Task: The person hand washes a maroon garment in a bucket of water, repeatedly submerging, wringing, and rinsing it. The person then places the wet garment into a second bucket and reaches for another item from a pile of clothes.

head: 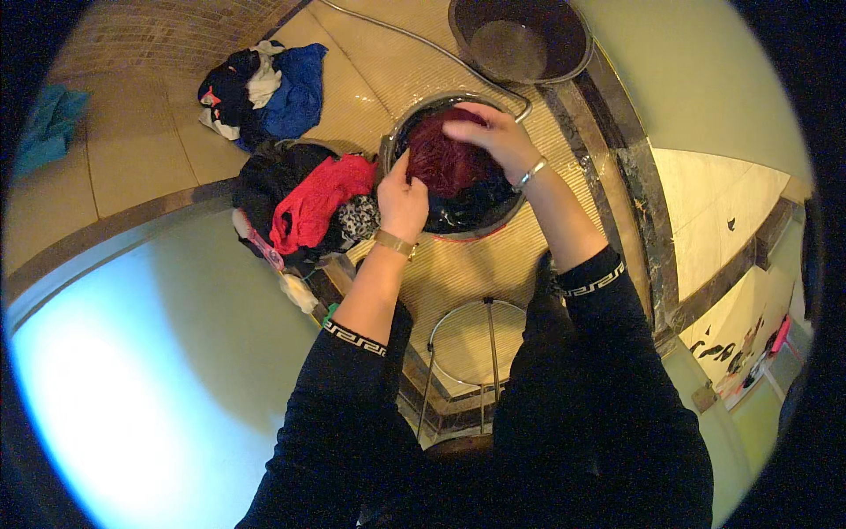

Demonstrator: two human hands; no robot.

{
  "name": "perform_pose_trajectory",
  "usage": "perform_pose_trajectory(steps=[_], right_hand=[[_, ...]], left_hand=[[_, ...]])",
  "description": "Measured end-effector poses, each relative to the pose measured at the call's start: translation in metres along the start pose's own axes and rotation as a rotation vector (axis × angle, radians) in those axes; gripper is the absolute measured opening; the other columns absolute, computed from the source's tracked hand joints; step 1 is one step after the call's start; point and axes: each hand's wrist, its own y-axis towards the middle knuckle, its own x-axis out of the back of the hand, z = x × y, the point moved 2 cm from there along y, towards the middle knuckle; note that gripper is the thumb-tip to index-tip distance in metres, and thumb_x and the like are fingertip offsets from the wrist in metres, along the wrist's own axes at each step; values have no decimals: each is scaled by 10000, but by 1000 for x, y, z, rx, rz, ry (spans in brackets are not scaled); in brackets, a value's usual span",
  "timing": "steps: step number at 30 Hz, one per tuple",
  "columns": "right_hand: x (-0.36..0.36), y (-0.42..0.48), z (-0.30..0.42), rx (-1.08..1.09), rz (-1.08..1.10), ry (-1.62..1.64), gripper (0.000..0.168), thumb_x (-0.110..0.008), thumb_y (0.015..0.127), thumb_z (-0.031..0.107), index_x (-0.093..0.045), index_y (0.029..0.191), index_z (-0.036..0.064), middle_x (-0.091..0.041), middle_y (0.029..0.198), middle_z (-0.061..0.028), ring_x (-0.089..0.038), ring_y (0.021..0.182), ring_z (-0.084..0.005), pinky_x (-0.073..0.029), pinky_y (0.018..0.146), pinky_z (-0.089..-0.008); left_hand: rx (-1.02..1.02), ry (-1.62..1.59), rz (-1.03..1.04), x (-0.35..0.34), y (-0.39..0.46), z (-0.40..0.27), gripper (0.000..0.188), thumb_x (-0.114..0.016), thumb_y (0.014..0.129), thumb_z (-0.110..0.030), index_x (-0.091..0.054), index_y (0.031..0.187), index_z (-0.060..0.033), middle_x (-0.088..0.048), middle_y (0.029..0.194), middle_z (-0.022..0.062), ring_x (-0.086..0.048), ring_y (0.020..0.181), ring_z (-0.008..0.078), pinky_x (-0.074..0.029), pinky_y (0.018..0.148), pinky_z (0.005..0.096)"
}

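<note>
A bunched maroon cloth [441,155], wet-looking, is held up over a dark round tub [512,215]. My left hand [403,198] grips its left edge, thumb in front. Across the cloth's upper right lies my right hand [496,135], a little blurred, with the cloth between thumb and fingers. Dark wet cloth or water shines in the tub below; which one, I cannot tell. Left of the tub is a heap of clothes, with a red garment [317,202] on top, black cloth [291,162] behind it and a black-and-white patterned piece [359,217] beside it.
A grey hose [423,41] runs across the ribbed floor to the tub's rim. Farther off stands a dark bucket [509,49]. Blue, black and white clothes [291,86] lie on the floor at upper left. A metal ring stand [486,344] is between my legs. Frosted panels flank both sides.
</note>
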Motion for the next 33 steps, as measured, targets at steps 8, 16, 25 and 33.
perform_pose_trajectory(steps=[8,16,25,33], right_hand=[[22,-30,-44,193,-64,-448,550,-708,718,177,-559,1246,137,-567,1194,-195,-539,1135,-294,-422,977,-354],[21,-39,-13,374,-523,-1120,179,-523,802,140,-676,876,84,-611,653,-117,-592,753,-282,-481,702,-378],[-6,-22,-139,109,18,-1661,494,-542,874,252,-469,1359,198,-490,1289,-86,-449,1176,-264,-330,971,-530],[-52,-39,-73,477,-239,-580,89,-638,614,101,-566,660,77,-565,641,-110,-555,639,-323,-437,594,-420]], left_hand=[[185,-542,32,1,-7,-52,377,-612,782,81,-585,1153,25,-658,1029,87,-620,908,162,-501,831,290],[513,-563,-115,16,-24,0,484,-564,789,37,-519,1264,-49,-538,1208,76,-531,1049,211,-429,935,408],[756,-790,74,-34,-28,52,617,-602,904,-279,-335,1432,-102,-251,1510,132,-339,1314,375,-396,993,514],[795,-1116,140,-36,-16,49,700,-555,859,-588,-408,1290,-56,-507,1219,120,-524,1072,262,-468,893,399]])
